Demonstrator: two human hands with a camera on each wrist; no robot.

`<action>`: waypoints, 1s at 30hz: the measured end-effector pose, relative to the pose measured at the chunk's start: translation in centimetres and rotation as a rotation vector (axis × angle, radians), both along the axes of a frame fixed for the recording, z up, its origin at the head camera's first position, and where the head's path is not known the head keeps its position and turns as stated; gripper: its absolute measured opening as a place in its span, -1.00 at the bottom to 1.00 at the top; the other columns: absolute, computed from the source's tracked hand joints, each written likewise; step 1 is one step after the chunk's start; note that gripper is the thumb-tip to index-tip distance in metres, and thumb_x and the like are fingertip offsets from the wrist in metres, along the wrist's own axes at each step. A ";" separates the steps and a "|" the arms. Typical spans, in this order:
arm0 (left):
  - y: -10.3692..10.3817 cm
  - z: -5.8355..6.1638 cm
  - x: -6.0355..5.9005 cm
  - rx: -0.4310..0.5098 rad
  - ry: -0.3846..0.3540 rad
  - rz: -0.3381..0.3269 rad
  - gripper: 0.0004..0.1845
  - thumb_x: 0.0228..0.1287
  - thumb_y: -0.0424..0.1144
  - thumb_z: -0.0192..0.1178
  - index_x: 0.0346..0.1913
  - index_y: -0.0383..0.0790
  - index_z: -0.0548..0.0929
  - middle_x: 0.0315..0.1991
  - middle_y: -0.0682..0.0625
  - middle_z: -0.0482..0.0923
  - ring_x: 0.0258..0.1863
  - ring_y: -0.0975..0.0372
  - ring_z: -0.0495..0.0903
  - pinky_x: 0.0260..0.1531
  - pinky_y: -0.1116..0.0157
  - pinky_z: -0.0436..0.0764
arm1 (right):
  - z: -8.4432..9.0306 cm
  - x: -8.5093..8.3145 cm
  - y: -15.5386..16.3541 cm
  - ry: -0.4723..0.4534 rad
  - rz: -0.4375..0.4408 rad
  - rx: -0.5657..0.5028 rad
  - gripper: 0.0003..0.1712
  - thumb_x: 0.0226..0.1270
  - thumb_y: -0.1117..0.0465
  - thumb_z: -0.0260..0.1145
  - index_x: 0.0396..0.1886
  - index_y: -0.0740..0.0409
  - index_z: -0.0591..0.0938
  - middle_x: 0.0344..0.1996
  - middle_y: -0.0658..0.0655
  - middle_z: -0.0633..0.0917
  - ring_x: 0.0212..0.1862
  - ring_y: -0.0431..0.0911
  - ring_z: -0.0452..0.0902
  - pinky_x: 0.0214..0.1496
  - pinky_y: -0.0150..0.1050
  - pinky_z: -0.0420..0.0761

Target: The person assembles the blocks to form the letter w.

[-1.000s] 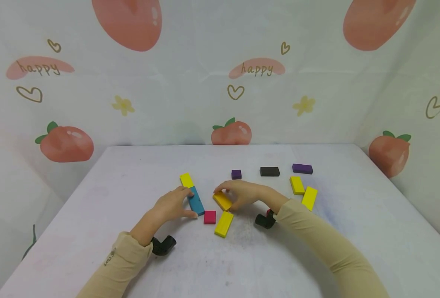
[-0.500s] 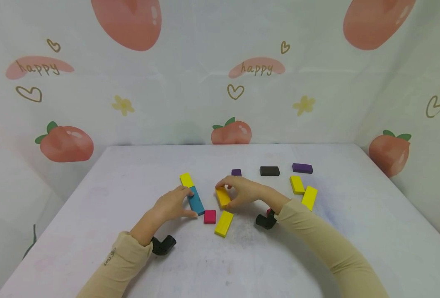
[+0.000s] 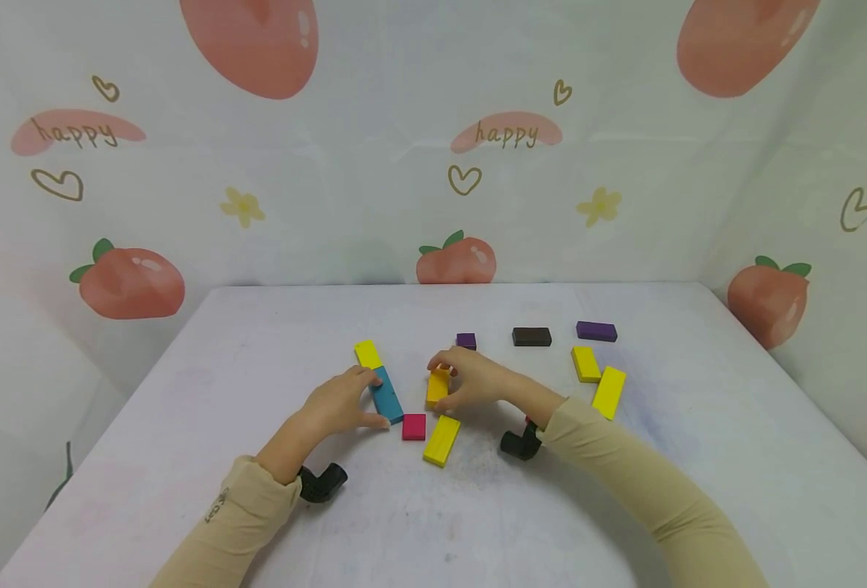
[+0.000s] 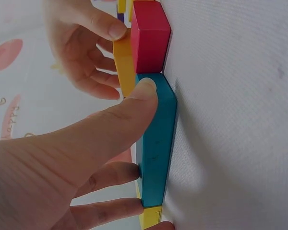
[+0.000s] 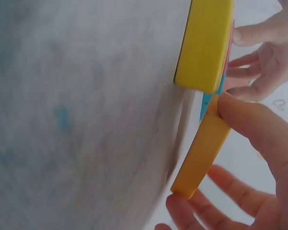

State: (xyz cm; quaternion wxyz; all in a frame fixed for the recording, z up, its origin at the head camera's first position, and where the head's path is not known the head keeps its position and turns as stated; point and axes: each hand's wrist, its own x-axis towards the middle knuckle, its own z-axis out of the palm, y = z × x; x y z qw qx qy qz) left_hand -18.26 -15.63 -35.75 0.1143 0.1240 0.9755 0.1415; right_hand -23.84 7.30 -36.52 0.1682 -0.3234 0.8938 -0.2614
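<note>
Left hand: the left hand [image 3: 338, 404] rests on the blue block [image 3: 387, 395], thumb at its near end and fingers along its far side; the left wrist view shows the thumb tip [image 4: 145, 91] pressed on the block's upper face [image 4: 156, 139] and two fingers curled against its edge, a detail the head view hides.
Right hand: the right hand [image 3: 473, 380] pinches the orange-yellow block [image 3: 438, 386] between thumb and fingers; the right wrist view shows the block [image 5: 201, 148] raised on edge and tilted, with thumb on one end and a fingertip under the other; whether its lower edge touches the bench cannot be told.
Held block, position: just right of the blue block, behind the red block [image 3: 414, 426] and a flat yellow block [image 3: 442, 440].
Left wrist view only: the red block [image 4: 151, 36] lies at the blue block's end, touching or nearly so; a small yellow piece [image 4: 151, 216] shows at the opposite end.
Head view only: the white bench [image 3: 220, 359] carries a yellow block [image 3: 367, 354] beyond the blue one; a small purple block [image 3: 466, 340], a black block [image 3: 531, 336] and a long purple block [image 3: 596, 331] in a far row; two yellow blocks [image 3: 597, 377] to the right.
Wrists: a black camera mount [image 3: 321, 482] sits under each beige sleeve.
</note>
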 end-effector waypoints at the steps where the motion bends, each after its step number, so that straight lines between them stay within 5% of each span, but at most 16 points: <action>1: 0.0 0.0 0.0 0.000 0.000 0.000 -0.30 -0.03 0.00 0.41 0.17 -0.26 0.48 0.23 -0.22 0.39 0.11 -0.01 0.46 0.15 0.00 0.49 | 0.0 0.1 0.0 0.000 -0.010 0.001 -0.39 0.03 0.09 0.46 0.09 0.15 0.49 0.03 0.17 0.54 -0.03 -0.06 0.45 0.07 -0.24 0.59; 30: -0.1 0.2 0.2 0.000 0.004 -0.012 -0.31 -0.02 -0.01 0.41 0.17 -0.27 0.48 0.23 -0.22 0.40 0.14 -0.01 0.46 0.15 0.00 0.49 | 0.1 1.7 -0.3 -0.016 -0.138 0.052 -0.42 0.02 0.05 0.46 0.03 0.11 0.50 -0.03 0.18 0.53 -0.13 -0.10 0.43 0.00 -0.27 0.60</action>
